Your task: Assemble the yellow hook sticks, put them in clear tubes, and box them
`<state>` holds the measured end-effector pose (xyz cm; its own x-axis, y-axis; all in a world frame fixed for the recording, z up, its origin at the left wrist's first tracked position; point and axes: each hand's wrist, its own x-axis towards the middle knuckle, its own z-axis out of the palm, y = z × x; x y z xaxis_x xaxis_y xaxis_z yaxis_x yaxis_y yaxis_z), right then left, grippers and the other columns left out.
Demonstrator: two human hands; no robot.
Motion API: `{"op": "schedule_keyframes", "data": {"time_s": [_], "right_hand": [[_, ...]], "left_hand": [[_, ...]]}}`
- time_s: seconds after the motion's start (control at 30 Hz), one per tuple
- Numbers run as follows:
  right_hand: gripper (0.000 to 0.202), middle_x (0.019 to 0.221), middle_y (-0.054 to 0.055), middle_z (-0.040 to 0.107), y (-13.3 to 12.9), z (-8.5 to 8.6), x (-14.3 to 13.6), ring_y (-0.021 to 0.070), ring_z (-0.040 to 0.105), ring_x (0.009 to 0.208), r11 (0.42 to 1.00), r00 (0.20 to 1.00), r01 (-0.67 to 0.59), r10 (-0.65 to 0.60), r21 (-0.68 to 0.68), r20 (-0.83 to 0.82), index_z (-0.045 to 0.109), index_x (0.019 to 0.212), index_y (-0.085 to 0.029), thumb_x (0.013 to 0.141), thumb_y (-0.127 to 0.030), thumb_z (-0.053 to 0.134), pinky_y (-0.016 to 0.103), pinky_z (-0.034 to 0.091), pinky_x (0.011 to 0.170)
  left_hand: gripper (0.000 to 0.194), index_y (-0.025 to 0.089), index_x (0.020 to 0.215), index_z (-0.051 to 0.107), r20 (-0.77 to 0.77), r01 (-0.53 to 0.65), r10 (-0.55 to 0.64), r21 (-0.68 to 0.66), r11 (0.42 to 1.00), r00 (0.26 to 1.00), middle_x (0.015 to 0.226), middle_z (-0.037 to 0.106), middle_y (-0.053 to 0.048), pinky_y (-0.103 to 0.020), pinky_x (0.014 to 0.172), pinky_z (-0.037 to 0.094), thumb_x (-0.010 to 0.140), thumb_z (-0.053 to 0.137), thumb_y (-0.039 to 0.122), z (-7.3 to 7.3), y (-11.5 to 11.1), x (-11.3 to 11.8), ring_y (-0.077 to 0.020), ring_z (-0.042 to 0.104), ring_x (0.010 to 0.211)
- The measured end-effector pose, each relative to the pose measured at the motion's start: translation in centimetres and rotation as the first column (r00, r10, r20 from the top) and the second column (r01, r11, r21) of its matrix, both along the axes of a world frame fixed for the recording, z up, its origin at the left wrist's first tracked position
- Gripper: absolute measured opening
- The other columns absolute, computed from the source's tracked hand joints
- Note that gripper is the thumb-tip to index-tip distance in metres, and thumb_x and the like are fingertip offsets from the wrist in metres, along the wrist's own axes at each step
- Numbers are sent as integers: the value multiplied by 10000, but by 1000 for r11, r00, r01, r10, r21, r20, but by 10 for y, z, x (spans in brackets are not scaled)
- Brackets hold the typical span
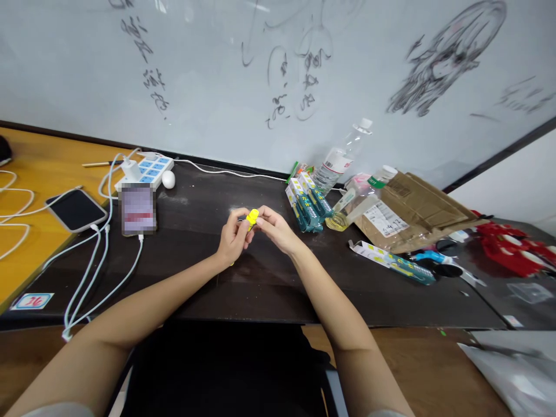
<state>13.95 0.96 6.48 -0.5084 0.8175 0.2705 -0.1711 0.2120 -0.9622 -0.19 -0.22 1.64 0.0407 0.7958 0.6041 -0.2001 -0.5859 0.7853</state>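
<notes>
Above the dark table, both my hands meet around a small yellow object (pixel 252 216), its kind too small to make out. My left hand (pixel 233 238) is closed, with thumb and index finger pinching it from the left. From the right, the bent fingers and thumb of my right hand (pixel 274 227) press on the same piece. Much of the object is hidden by my fingers. A further bit of yellow shows below my left palm, near the wrist.
Right of my hands stand teal-and-white boxes (pixel 304 202), a water bottle (pixel 341 156), a second bottle (pixel 365 200) and a cardboard package (pixel 408 208). Another slim box (pixel 391 262) lies nearer. On the left are two phones (pixel 78 209), white cables (pixel 98 249) and a power strip (pixel 152 171).
</notes>
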Motion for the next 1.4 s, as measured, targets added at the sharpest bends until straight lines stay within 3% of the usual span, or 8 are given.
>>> {"op": "schedule_keyframes", "data": {"time_s": [0.23, 0.37, 0.53, 0.73, 0.93, 1.07, 1.27, 1.4], "right_hand": [[282, 908, 17, 590, -5, 0, -6, 139, 555, 792, 970, 977, 212, -208, 119, -48, 577, 980, -228, 785, -418, 655, 278, 476, 716], [269, 992, 35, 613, -7, 1, -6, 163, 559, 867, 950, 970, 239, -242, 202, -9, 633, 1030, -238, 843, -421, 571, 302, 466, 760], [236, 944, 36, 619, -10, 5, -7, 167, 562, 870, 914, 964, 256, -264, 316, -17, 661, 921, -229, 851, -434, 568, 319, 451, 791], [292, 812, 5, 552, -12, 5, -10, 137, 513, 739, 916, 946, 322, -317, 238, -62, 578, 854, -220, 750, -475, 675, 285, 446, 700], [251, 876, 27, 543, -12, 4, -9, 162, 521, 825, 925, 960, 279, -275, 256, -51, 615, 840, -218, 812, -467, 592, 307, 440, 746], [281, 797, -3, 504, -12, 3, -11, 135, 486, 714, 920, 943, 331, -315, 211, -103, 579, 822, -227, 713, -451, 710, 272, 430, 658], [227, 869, 24, 525, -12, 3, -8, 155, 507, 810, 931, 962, 272, -257, 241, -95, 639, 875, -224, 827, -439, 585, 299, 430, 729], [264, 790, -2, 502, -12, 2, -10, 133, 489, 715, 924, 947, 316, -295, 215, -128, 575, 790, -219, 727, -440, 704, 274, 430, 666]], "left_hand": [[185, 219, 1062, 459, 10, 48, -48, 7, 999, 999, 505, 477, 101, -119, 360, 306, 936, 448, 354, 2, -1, 0, -29, 396, 345], [187, 224, 1068, 460, 7, 68, -69, 25, 997, 998, 533, 486, 91, -121, 362, 307, 943, 431, 359, -1, -1, -1, -32, 413, 360], [178, 220, 1076, 462, -3, 62, -62, 51, 997, 998, 487, 451, 108, -117, 372, 314, 942, 443, 336, -3, -1, -1, -29, 401, 341], [154, 215, 1050, 459, -12, 81, -80, 49, 996, 997, 474, 453, 114, -113, 367, 311, 931, 467, 312, 0, -3, 1, -29, 400, 337], [166, 215, 1041, 459, 6, 112, -112, 37, 993, 994, 478, 465, 111, -114, 365, 305, 927, 474, 335, 1, -3, 1, -27, 395, 336], [170, 208, 1036, 456, 11, 132, -133, 25, 991, 991, 477, 463, 109, -115, 363, 302, 925, 479, 335, 2, -4, 1, -27, 395, 338], [175, 215, 1041, 459, 14, 143, -143, 28, 989, 990, 485, 483, 103, -115, 363, 307, 924, 479, 344, 2, -4, 1, -28, 396, 338], [165, 210, 1035, 459, 2, 152, -152, 30, 988, 988, 482, 470, 103, -113, 369, 304, 926, 481, 331, 2, -4, 1, -27, 395, 343]]}}
